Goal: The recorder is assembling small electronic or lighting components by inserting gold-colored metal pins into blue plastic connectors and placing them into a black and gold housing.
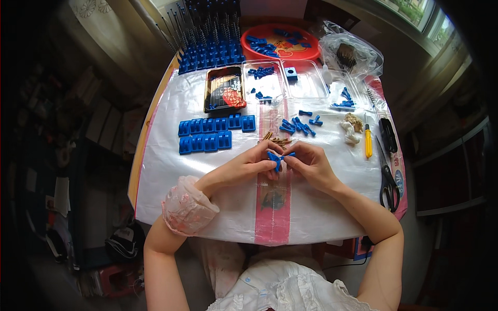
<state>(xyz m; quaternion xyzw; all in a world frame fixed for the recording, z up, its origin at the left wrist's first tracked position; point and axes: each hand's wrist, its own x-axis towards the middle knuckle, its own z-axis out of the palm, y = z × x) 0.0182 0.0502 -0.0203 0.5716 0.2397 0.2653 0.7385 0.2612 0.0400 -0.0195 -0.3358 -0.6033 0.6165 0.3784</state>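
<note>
Near the middle of the table, my left hand (259,159) and my right hand (310,165) meet with bent fingers. Between their fingertips they pinch a small blue plastic part (276,159); one end flares out and the other runs toward the right fingertips. Whether it is one piece or two joined cannot be made out. Just beyond the fingers lies a little pile of brass-coloured pins (278,140). Several loose blue bow-shaped pieces (299,126) are scattered behind that. Left of them, curved blue plastic blocks (205,143) are lined up in two rows.
At the back stand blue blocks with upright metal springs and rods (210,57), a red basin (310,52), a black tray (209,93) and clear plastic trays (306,97). A yellow-handled screwdriver (368,145) and black scissors (388,186) lie along the right edge.
</note>
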